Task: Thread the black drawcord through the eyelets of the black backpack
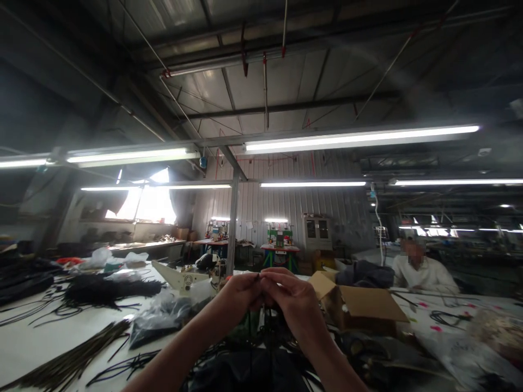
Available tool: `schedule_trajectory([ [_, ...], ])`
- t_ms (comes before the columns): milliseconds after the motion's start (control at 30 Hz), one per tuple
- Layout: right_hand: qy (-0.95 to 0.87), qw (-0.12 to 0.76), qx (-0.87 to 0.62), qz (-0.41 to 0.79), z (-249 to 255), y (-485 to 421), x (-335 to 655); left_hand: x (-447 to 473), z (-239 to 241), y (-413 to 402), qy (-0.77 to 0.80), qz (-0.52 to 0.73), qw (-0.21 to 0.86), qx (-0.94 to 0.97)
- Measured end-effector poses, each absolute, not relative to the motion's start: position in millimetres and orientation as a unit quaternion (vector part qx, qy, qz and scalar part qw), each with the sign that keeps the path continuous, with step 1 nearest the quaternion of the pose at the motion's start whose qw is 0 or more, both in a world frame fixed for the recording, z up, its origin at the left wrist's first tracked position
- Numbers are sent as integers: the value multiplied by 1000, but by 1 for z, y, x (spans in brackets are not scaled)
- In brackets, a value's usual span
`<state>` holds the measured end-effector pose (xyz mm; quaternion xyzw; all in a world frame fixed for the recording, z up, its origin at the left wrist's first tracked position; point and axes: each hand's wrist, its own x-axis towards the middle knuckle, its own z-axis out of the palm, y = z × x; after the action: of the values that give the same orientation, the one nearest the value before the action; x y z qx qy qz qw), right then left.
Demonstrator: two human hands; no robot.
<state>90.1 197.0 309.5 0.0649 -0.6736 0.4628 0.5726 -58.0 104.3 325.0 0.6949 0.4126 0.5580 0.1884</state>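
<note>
Both hands are raised together at the middle of the head view, above a long white table (28,340). My left hand (239,296) and my right hand (292,299) meet at the fingertips and pinch a thin black cord (265,316) that hangs down between them. Below the hands lies a tangle of black cords and dark plastic bags (249,370). How the cord is held inside the fingers is hidden.
An open cardboard box (359,307) sits right of my hands. Piles of black cords (106,288) and straight bundles (69,359) cover the left of the table. A white hand press (180,277) stands behind. A person in white (423,272) sits at the far right.
</note>
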Motion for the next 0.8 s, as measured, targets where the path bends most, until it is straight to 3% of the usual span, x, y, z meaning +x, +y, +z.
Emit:
schedule_trajectory([
  [167,-645,541,33,539,310,195,93,-52,326,100,417,519,192,721],
  [500,-673,458,14,581,316,198,113,-43,325,103,427,512,206,716],
  [800,-662,482,4,573,313,196,99,-38,332,95,457,526,224,681],
])
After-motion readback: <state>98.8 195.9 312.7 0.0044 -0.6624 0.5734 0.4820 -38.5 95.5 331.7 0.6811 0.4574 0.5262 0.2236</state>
